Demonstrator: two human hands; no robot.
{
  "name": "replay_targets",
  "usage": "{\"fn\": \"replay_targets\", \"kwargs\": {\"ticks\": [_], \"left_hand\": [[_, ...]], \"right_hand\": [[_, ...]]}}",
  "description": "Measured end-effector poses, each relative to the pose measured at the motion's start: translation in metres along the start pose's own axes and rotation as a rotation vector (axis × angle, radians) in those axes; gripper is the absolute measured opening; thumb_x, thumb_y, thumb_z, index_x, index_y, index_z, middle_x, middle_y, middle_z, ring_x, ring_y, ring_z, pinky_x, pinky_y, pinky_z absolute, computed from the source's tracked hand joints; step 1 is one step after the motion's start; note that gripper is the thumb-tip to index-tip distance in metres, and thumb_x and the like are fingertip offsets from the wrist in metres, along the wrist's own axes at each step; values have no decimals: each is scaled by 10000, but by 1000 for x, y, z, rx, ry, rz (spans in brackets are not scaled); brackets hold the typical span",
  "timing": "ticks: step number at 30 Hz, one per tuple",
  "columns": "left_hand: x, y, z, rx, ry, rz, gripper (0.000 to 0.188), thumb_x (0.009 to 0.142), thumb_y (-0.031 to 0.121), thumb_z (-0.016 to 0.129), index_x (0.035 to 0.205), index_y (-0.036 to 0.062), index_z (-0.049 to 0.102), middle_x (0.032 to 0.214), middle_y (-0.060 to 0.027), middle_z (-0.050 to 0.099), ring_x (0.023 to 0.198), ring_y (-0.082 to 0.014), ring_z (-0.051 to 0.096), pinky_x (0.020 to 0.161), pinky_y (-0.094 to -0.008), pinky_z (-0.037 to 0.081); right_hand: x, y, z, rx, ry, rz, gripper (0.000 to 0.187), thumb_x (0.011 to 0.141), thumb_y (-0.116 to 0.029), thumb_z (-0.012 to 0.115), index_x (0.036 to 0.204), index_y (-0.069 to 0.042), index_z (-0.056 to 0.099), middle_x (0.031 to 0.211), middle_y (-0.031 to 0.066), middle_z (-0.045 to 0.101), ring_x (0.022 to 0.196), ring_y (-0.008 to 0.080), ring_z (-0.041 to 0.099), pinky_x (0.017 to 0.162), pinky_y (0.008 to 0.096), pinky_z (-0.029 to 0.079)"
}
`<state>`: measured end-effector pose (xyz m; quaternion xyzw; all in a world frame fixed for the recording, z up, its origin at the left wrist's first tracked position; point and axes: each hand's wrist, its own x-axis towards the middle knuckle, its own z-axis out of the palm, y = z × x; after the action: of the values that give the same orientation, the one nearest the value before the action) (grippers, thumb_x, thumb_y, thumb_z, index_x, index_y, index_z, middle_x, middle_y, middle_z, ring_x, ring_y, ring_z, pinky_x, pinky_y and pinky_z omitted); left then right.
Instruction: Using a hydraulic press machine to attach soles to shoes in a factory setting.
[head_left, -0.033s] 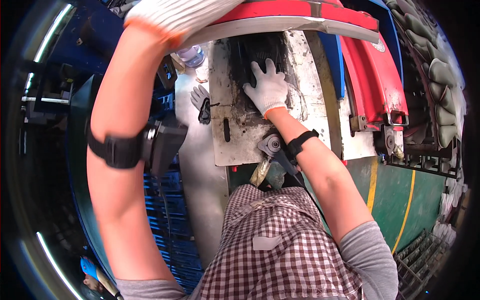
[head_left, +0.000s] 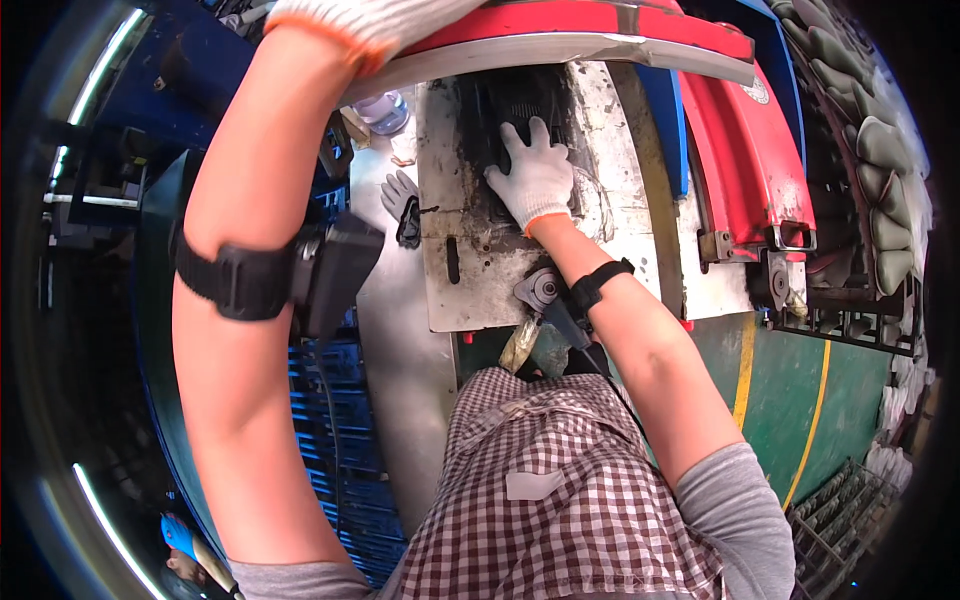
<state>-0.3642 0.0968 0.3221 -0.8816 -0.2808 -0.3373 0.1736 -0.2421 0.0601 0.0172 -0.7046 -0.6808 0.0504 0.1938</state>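
My left hand (head_left: 375,20), in a white knitted glove with an orange cuff, lies against the left end of a raised red cover (head_left: 580,20) with a pale metal edge. Its fingers run out of the picture at the top. Below that cover, my right hand (head_left: 538,180), gloved alike, rests with spread fingers on a blackened patch (head_left: 478,120) of a worn metal plate (head_left: 445,285). A round metal knob or pivot (head_left: 541,288) with a dark grip sits at the plate's near edge, left of my right wrist strap.
A grey glove (head_left: 400,195) and a clear container of bluish liquid (head_left: 383,112) lie left of the plate. To the right stand a second red cover (head_left: 745,160) and a rack of grey-green curved pieces (head_left: 885,190). Blue slatted crates (head_left: 330,450) sit at lower left.
My left forearm and hand have shifted slightly to the right and upward. My right hand has hardly moved and stays spread on the dark patch.
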Motion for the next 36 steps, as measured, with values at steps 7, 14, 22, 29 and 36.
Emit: {"fn": "replay_targets", "kwargs": {"ticks": [7,14,22,29,36], "left_hand": [[44,19,-26,-344,-642,-190,421,978,438,572,1009,49,730,964,-171,731,934,-329,701,862,-436,532],[-21,44,24,-823,-960,-594,342,970,357,625,875,32,675,625,-33,640,507,-118,567,501,-303,463],[-129,111,95,-438,-928,-381,410,952,489,567,997,101,694,883,-155,742,870,-350,725,800,-481,544],[-166,141,131,-340,-932,-484,434,943,526,567,994,120,711,946,-178,743,914,-375,719,808,-497,550],[-163,145,126,-307,-928,-532,409,945,530,605,998,146,735,841,-172,740,821,-368,731,742,-505,561]], "right_hand": [[-11,63,-10,214,13,-133,707,854,-518,736,1475,-212,593,1528,218,488,1288,457,558,1082,481,483],[-192,142,-46,818,-131,204,112,1019,-95,622,1007,-1,684,927,95,676,878,168,625,825,345,528],[-258,148,-45,968,-1004,185,400,1013,-217,673,1364,-27,639,1265,120,694,1134,177,655,994,323,527],[-219,91,-19,1771,-1511,556,706,1029,-475,611,1566,-70,396,1458,143,565,1293,246,584,1030,420,509],[-212,79,-47,1839,-1453,841,341,1031,-441,624,1224,-160,611,980,18,667,946,231,661,907,424,526]]}}
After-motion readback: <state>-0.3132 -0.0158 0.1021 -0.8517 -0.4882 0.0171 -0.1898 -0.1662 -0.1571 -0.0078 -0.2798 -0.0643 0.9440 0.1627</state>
